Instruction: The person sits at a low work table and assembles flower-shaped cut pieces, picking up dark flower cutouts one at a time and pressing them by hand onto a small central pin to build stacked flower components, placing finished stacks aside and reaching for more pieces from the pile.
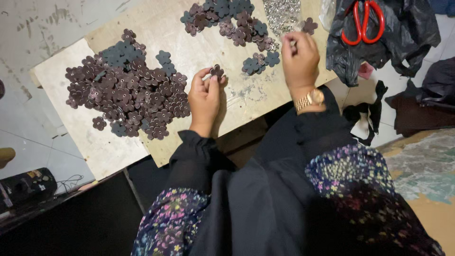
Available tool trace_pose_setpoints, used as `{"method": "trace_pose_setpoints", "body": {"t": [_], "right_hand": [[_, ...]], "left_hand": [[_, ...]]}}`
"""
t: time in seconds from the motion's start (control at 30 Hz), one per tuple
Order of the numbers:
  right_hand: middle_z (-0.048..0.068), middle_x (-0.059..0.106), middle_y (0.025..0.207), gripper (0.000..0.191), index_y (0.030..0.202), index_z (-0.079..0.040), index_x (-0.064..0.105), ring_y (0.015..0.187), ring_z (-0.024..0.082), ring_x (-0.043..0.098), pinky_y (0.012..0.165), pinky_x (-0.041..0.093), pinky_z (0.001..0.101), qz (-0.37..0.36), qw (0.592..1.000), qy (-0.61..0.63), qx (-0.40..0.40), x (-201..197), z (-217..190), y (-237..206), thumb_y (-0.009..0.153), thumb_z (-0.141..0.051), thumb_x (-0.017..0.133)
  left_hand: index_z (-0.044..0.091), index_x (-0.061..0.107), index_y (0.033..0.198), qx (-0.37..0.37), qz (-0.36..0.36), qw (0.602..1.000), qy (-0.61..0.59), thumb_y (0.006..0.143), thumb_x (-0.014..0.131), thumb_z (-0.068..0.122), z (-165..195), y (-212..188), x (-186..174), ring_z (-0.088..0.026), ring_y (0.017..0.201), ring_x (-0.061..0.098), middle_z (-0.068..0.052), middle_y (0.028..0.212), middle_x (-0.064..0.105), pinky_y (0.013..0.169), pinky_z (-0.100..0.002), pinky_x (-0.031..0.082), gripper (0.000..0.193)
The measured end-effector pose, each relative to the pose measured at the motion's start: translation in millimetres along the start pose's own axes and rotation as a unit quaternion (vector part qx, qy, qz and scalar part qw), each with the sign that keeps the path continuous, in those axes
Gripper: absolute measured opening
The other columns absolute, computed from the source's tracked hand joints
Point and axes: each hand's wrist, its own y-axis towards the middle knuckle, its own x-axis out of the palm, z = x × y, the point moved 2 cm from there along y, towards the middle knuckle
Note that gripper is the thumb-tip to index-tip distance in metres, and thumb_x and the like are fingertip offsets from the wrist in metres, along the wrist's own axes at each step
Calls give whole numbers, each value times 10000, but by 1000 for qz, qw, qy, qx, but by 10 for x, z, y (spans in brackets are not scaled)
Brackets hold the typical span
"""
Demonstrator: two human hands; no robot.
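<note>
Flower-shaped leather piece, dark maroon, sits pinched at the fingertips of the left hand, raised just above the board. Left grip is closed on that piece. Right hand is at the edge of the heap of small silver studs, fingers drawn together; whether they pinch a stud cannot be told, the part is too small to see.

Risks, as judged: the piece is held only at its rim, so a slight twist could let it fall into the large flower pile just beside the left hand and be lost among identical pieces. A stud, if held, is tiny and could slip and roll off the board. The right sleeve lies near the small cluster of flowers and could sweep them off.

Surface: a bare plywood board serves as counter, scuffed, with a second flower heap at its far end. Red-handled scissors rest on a black plastic bag to the right. The room: pale tiled floor, dark cloth scraps on it.
</note>
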Motion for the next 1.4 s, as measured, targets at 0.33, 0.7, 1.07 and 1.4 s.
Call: {"method": "trace_pose_setpoints", "body": {"t": [0.33,0.7,1.07,1.4], "right_hand": [[39,704,1023,78,1000,-33,770,893,122,671,792,561,249,-128,963,218,93,293,-551,-702,930,-23,803],[63,645,1067,137,1106,-58,785,993,159,660,863,550,276,-205,950,232,44,437,-602,-719,980,-39,734],[47,666,1095,80,1090,-23,704,859,126,637,776,539,250,-170,952,225,115,355,-600,-667,1032,-77,698],[103,563,1269,98,1085,-15,726,970,143,709,859,616,270,-199,944,257,50,409,-616,-727,995,17,704]], "left_hand": [[-5,574,1169,-236,-34,950,-202,1019,613,119,-102,-189,-13,-172,758,698,-156,987,747,663,-300,579,199],[-28,622,1139,-248,-91,943,-201,1038,595,106,-71,-163,-20,-173,844,726,-122,997,735,693,-295,588,169],[-35,608,1132,-235,-62,957,-157,1029,577,87,-142,-120,-25,-201,913,769,-135,1027,742,689,-307,616,162],[-28,625,1166,-213,-82,958,-174,1031,617,83,-279,-144,-10,-172,910,745,-117,1039,742,709,-272,586,175]]}}
